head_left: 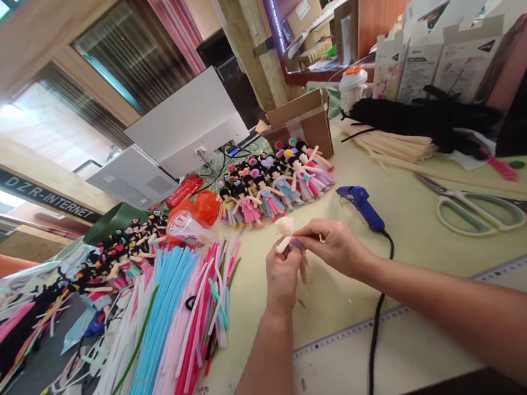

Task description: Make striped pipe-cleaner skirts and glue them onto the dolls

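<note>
Grip: left hand (283, 275) and right hand (336, 245) pinch a pale doll figure (285, 225) between thumbs and fingertips.
Doll figure: held over the worktop (420, 240), round head uppermost.
Glue gun (365, 209): lies beyond the right hand, black cord (377, 322) trailing nearward.
Dressed dolls (270, 198): cluster before a cardboard box (310, 125).
Coloured stems (157, 319): lie bundled at left.
</note>
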`<state>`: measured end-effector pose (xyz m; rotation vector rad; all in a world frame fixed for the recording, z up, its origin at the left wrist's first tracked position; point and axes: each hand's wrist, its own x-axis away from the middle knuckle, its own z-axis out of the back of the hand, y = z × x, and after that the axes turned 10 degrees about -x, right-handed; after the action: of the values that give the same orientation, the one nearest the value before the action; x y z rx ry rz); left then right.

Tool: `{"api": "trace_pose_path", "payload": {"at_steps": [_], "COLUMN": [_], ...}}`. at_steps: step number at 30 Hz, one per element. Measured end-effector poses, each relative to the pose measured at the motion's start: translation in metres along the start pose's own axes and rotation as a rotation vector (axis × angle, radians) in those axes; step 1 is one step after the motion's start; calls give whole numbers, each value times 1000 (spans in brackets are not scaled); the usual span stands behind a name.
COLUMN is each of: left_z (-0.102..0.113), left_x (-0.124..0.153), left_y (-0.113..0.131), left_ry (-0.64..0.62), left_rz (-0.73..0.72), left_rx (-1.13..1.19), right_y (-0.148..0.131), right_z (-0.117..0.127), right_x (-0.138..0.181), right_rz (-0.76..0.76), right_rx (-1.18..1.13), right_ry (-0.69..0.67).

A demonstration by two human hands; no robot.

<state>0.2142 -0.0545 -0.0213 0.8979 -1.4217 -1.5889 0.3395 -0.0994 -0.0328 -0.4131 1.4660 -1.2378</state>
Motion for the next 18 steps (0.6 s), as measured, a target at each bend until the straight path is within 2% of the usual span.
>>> {"api": "trace_pose_path", "payload": {"at_steps": [7, 13, 18], "left_z": [2, 7, 7], "left_x": [0, -3, -3], "left_y": [-5, -11, -8], "left_ry": [12, -35, -86], "left_rz": [30, -35, -24], "left_rx": [-214, -279, -285], "right_y": [1, 4, 6], "right_z": [-1, -3, -2], "right_x": [1, 1, 1], "right_rz": [-21, -80, -148], "right_rx": [8, -38, -35], "right_ry": [-15, -2, -19]}}
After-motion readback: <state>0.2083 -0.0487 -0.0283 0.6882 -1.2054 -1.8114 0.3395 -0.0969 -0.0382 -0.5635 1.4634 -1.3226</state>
